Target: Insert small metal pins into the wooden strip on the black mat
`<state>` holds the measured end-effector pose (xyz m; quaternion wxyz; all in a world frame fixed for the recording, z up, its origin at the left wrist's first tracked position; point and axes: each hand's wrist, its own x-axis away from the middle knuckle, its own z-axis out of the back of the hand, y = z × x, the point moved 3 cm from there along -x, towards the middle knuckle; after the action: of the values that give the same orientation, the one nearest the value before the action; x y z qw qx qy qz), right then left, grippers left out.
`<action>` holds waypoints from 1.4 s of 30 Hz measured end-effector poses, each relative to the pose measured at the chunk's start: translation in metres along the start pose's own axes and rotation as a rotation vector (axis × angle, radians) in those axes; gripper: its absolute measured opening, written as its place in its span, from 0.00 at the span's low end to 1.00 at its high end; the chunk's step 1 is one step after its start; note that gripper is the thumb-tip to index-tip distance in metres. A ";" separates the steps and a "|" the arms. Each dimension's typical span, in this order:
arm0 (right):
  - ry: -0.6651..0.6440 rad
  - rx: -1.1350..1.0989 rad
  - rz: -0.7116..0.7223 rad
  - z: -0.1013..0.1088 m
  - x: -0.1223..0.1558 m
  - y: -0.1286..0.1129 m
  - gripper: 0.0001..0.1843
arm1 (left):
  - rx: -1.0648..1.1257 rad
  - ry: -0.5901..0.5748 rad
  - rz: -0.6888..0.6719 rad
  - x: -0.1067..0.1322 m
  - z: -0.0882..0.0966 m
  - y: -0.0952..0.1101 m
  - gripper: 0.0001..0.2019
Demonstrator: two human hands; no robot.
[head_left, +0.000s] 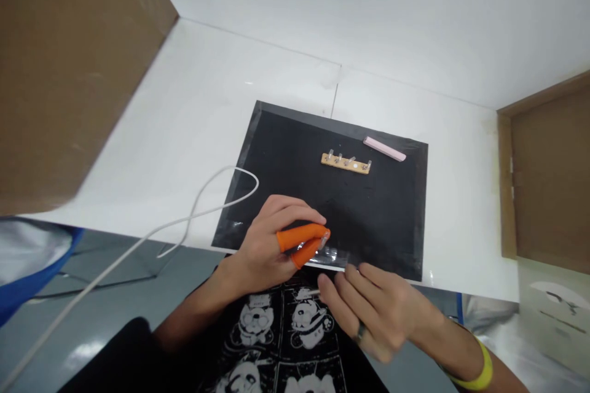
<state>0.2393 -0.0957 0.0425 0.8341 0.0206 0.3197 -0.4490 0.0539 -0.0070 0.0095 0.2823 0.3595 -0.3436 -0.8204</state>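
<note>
White tabletop (198,104) bears a black mat (295,159), the right hand (375,307) curled at its near edge, gripping anything or not I cannot tell, and the left hand (267,245) near it. Farther back on the mat lie a wooden strip (338,162) with clear pegs (330,153) and a pink bar (385,149); a small clear piece (324,240) is pinched between the left hand's thumb and finger, both in orange covers (297,236).

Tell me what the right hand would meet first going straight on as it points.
Probably the left hand, around its orange-covered thumb; depth is unclear, so the right hand might pass below it.
</note>
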 end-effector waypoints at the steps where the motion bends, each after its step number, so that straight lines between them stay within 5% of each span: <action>1: -0.015 0.003 0.044 0.000 -0.002 -0.002 0.07 | 0.004 0.003 0.007 0.000 0.000 0.000 0.08; 8: -0.076 0.105 0.206 0.008 -0.007 -0.004 0.06 | -0.003 -0.013 0.019 -0.002 -0.003 -0.003 0.07; 12: -0.046 0.219 0.110 0.014 -0.009 0.003 0.06 | 0.010 -0.012 0.014 -0.005 -0.007 -0.004 0.07; 15: -0.156 0.114 0.296 0.013 -0.011 -0.003 0.11 | 0.006 -0.013 -0.033 -0.006 -0.009 -0.002 0.07; 19: -0.115 0.271 0.176 0.021 -0.016 0.001 0.08 | 0.013 -0.026 -0.026 -0.006 -0.012 -0.001 0.06; 22: -0.216 0.174 0.326 0.023 -0.015 -0.004 0.12 | 0.034 -0.018 -0.023 -0.006 -0.012 -0.002 0.07; 26: -0.169 0.290 0.220 0.028 -0.017 -0.004 0.08 | 0.064 -0.004 0.008 -0.004 -0.011 -0.004 0.07; 29: -0.243 0.192 0.344 0.027 -0.018 -0.011 0.15 | 0.073 -0.006 0.026 -0.004 -0.011 -0.004 0.07; 33: -0.247 0.279 0.235 0.030 -0.020 -0.011 0.10 | 0.071 -0.003 0.018 -0.003 -0.010 -0.003 0.07; 36: -0.287 0.199 0.347 0.030 -0.017 -0.015 0.15 | 0.084 0.003 0.027 -0.002 -0.009 -0.003 0.08; 42: -0.302 0.238 0.314 0.029 -0.019 -0.016 0.12 | 0.093 0.025 0.040 0.000 -0.007 -0.003 0.08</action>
<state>0.2343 -0.1008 0.0805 0.9236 0.1010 0.1293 -0.3465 0.0594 -0.0077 0.0039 0.2857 0.3754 -0.3849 -0.7933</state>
